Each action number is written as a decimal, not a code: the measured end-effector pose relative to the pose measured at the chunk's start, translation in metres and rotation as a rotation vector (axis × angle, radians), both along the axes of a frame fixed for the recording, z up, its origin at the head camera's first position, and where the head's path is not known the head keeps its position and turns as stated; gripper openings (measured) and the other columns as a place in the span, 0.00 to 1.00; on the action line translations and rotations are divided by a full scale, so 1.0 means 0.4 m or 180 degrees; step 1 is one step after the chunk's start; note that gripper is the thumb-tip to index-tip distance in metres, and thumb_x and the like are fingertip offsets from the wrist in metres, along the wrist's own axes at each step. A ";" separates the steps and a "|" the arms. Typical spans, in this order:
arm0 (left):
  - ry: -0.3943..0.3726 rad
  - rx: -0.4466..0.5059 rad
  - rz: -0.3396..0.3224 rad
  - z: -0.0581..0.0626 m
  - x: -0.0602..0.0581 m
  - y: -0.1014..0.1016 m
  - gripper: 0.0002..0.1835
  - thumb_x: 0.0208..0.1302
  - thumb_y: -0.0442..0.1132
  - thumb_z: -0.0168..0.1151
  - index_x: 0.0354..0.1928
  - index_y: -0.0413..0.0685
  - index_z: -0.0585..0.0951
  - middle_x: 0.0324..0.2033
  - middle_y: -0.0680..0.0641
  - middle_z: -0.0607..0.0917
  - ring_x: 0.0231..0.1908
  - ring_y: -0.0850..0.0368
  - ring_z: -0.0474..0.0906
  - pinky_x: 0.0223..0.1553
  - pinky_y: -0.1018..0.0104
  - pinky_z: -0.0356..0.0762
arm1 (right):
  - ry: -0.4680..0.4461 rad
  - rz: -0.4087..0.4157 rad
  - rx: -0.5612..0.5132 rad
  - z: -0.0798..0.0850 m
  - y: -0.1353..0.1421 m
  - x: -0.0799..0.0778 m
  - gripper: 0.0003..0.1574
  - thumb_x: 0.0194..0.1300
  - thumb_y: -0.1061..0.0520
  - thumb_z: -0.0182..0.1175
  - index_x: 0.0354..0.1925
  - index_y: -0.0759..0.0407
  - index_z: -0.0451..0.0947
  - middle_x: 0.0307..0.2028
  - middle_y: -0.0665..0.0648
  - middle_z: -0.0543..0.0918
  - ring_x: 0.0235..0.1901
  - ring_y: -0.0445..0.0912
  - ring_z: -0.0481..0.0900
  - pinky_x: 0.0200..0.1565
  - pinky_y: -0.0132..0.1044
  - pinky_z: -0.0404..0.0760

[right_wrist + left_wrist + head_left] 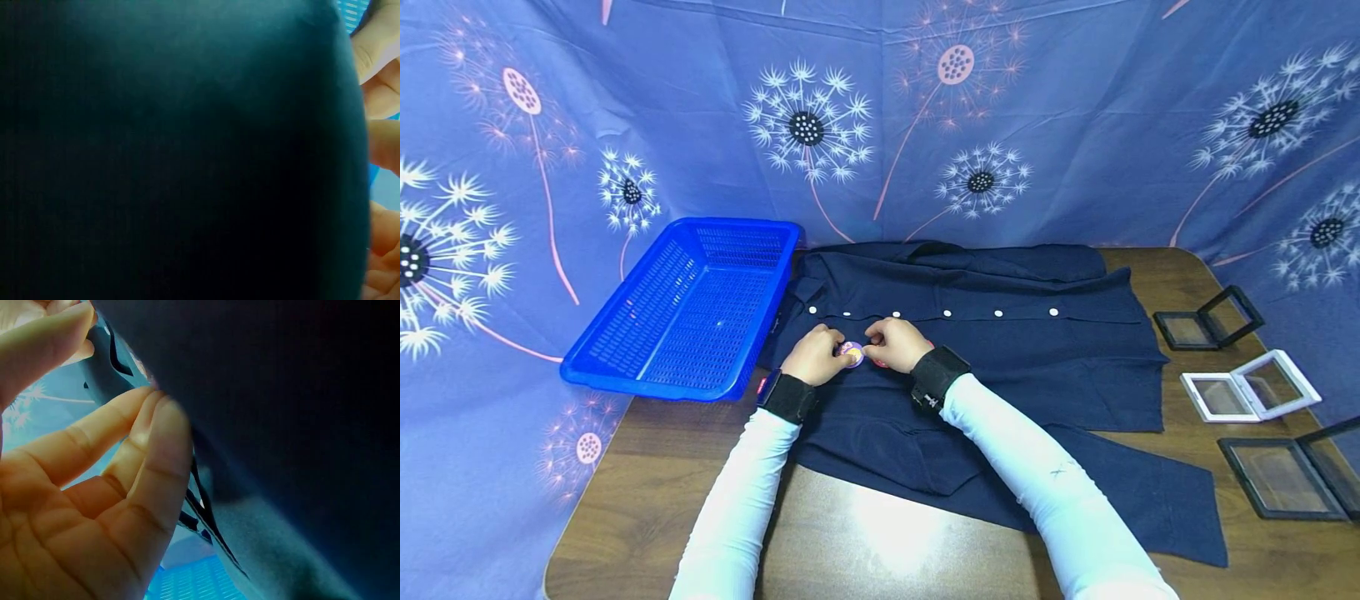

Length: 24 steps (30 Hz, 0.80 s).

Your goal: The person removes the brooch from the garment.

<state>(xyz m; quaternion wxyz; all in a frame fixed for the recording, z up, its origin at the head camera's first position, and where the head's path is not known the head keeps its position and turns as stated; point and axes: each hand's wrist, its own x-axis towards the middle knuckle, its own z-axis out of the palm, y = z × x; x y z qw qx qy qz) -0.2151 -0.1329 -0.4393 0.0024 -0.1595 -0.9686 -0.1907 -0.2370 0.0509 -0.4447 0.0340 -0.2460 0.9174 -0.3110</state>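
Note:
A dark navy button-up shirt (pixel 992 367) lies spread on the table. On its upper front is a small round purple-and-yellow badge (pixel 852 353). My left hand (pixel 815 354) pinches this badge at its left edge, fingers bent against the cloth. From the other side my right hand (pixel 898 343), thumb and fingers curled, pinches at the badge's right edge. A red round badge (pixel 881 362) shows partly beneath the right hand, mostly hidden. In the left wrist view, the left fingers (pixel 165 437) press against dark cloth. Dark cloth blocks most of the right wrist view.
A blue plastic basket (pixel 658 379) stands left of the shirt. Along the right side are a small black hinged frame (pixel 1187 332), a white one (pixel 1219 418) and a larger black one (pixel 1292 513). A blue dandelion-print cloth (pixel 1067 100) hangs behind the wooden table (pixel 647 500).

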 end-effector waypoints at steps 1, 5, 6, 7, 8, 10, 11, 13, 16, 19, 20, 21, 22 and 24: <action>0.0002 0.0006 0.0002 -0.002 -0.001 0.000 0.16 0.56 0.45 0.71 0.36 0.38 0.85 0.31 0.42 0.82 0.32 0.49 0.77 0.37 0.54 0.75 | 0.0015 0.0004 0.0022 0.000 -0.003 -0.001 0.20 0.58 0.56 0.66 0.46 0.67 0.83 0.35 0.59 0.87 0.38 0.49 0.84 0.45 0.41 0.80; -0.0005 0.0017 0.0017 -0.004 -0.001 0.000 0.15 0.53 0.43 0.72 0.36 0.38 0.85 0.31 0.42 0.83 0.33 0.48 0.77 0.38 0.54 0.76 | 0.0052 -0.0003 0.0123 0.000 -0.014 -0.004 0.19 0.56 0.56 0.66 0.45 0.66 0.83 0.35 0.59 0.86 0.38 0.49 0.83 0.45 0.40 0.80; -0.0010 0.0009 0.0018 -0.003 0.000 0.000 0.15 0.53 0.43 0.72 0.36 0.38 0.85 0.32 0.42 0.83 0.34 0.48 0.78 0.38 0.54 0.76 | 0.0060 -0.0006 0.0160 0.000 -0.017 -0.005 0.19 0.56 0.56 0.66 0.45 0.66 0.84 0.34 0.58 0.86 0.38 0.49 0.83 0.45 0.40 0.80; -0.0015 0.0002 0.0018 -0.003 0.000 0.000 0.15 0.53 0.42 0.73 0.37 0.38 0.85 0.32 0.41 0.83 0.34 0.48 0.78 0.39 0.54 0.76 | 0.0063 -0.0003 0.0192 0.000 -0.019 -0.005 0.19 0.56 0.56 0.67 0.45 0.66 0.84 0.34 0.58 0.86 0.38 0.49 0.83 0.45 0.41 0.80; -0.0022 -0.0005 0.0020 -0.002 0.001 0.001 0.15 0.52 0.42 0.73 0.38 0.38 0.85 0.33 0.41 0.83 0.35 0.48 0.78 0.39 0.54 0.76 | 0.0059 -0.0002 0.0214 0.001 -0.021 -0.005 0.19 0.56 0.57 0.67 0.45 0.66 0.84 0.34 0.58 0.86 0.38 0.49 0.83 0.45 0.41 0.80; -0.0034 -0.0025 0.0025 -0.001 0.001 0.001 0.15 0.52 0.41 0.73 0.39 0.38 0.85 0.34 0.41 0.83 0.36 0.47 0.78 0.40 0.54 0.76 | 0.0066 0.0000 0.0278 0.000 -0.025 -0.007 0.19 0.56 0.56 0.67 0.45 0.65 0.84 0.34 0.58 0.87 0.38 0.49 0.83 0.45 0.41 0.80; -0.0037 -0.0033 0.0027 0.000 0.000 0.001 0.15 0.52 0.41 0.73 0.39 0.38 0.85 0.34 0.41 0.83 0.36 0.48 0.78 0.40 0.54 0.76 | 0.0080 0.0004 0.0319 -0.001 -0.027 -0.008 0.19 0.55 0.56 0.67 0.44 0.65 0.84 0.34 0.58 0.87 0.38 0.49 0.83 0.45 0.41 0.80; -0.0048 -0.0043 0.0025 0.001 0.000 0.001 0.15 0.52 0.40 0.73 0.39 0.38 0.85 0.34 0.41 0.83 0.36 0.48 0.78 0.41 0.54 0.76 | 0.0092 0.0002 0.0386 -0.003 -0.030 -0.010 0.19 0.55 0.56 0.67 0.44 0.64 0.85 0.34 0.57 0.87 0.38 0.48 0.84 0.45 0.41 0.80; -0.0049 -0.0048 0.0011 0.004 0.000 0.002 0.15 0.51 0.40 0.73 0.39 0.37 0.85 0.34 0.41 0.83 0.36 0.48 0.77 0.40 0.54 0.76 | 0.0091 -0.0002 0.0479 -0.005 -0.035 -0.015 0.18 0.54 0.55 0.68 0.43 0.62 0.85 0.33 0.56 0.87 0.37 0.48 0.83 0.43 0.41 0.80; -0.0053 -0.0043 0.0001 0.006 0.001 0.004 0.16 0.51 0.40 0.73 0.39 0.37 0.84 0.34 0.41 0.83 0.36 0.48 0.77 0.40 0.54 0.76 | 0.0071 0.0007 0.0548 -0.007 -0.039 -0.019 0.17 0.53 0.55 0.69 0.42 0.61 0.86 0.32 0.56 0.86 0.37 0.48 0.82 0.42 0.41 0.80; -0.0055 -0.0041 0.0003 0.007 0.001 0.004 0.16 0.50 0.40 0.73 0.39 0.37 0.84 0.34 0.41 0.83 0.36 0.48 0.77 0.40 0.54 0.76 | 0.0074 0.0014 0.0572 -0.007 -0.040 -0.020 0.16 0.53 0.55 0.69 0.41 0.61 0.86 0.32 0.56 0.86 0.37 0.48 0.82 0.42 0.40 0.79; -0.0058 -0.0044 0.0003 0.007 0.001 0.004 0.16 0.50 0.40 0.73 0.39 0.37 0.84 0.34 0.41 0.83 0.36 0.48 0.77 0.40 0.55 0.76 | 0.0068 0.0020 0.0591 -0.008 -0.042 -0.022 0.16 0.53 0.55 0.69 0.41 0.61 0.86 0.32 0.55 0.86 0.37 0.48 0.82 0.41 0.40 0.79; -0.0073 -0.0043 0.0011 0.008 0.001 0.005 0.16 0.50 0.40 0.73 0.39 0.37 0.84 0.34 0.41 0.83 0.36 0.48 0.77 0.39 0.55 0.76 | 0.0058 0.0025 0.0605 -0.010 -0.043 -0.023 0.16 0.53 0.55 0.69 0.40 0.60 0.86 0.31 0.55 0.86 0.36 0.48 0.81 0.41 0.40 0.79; -0.0093 -0.0043 0.0030 0.009 0.002 0.005 0.16 0.51 0.40 0.73 0.38 0.37 0.84 0.34 0.41 0.83 0.35 0.48 0.77 0.39 0.55 0.76 | 0.0040 0.0031 0.0618 -0.012 -0.044 -0.026 0.15 0.53 0.56 0.70 0.40 0.60 0.87 0.31 0.55 0.85 0.36 0.47 0.81 0.40 0.39 0.78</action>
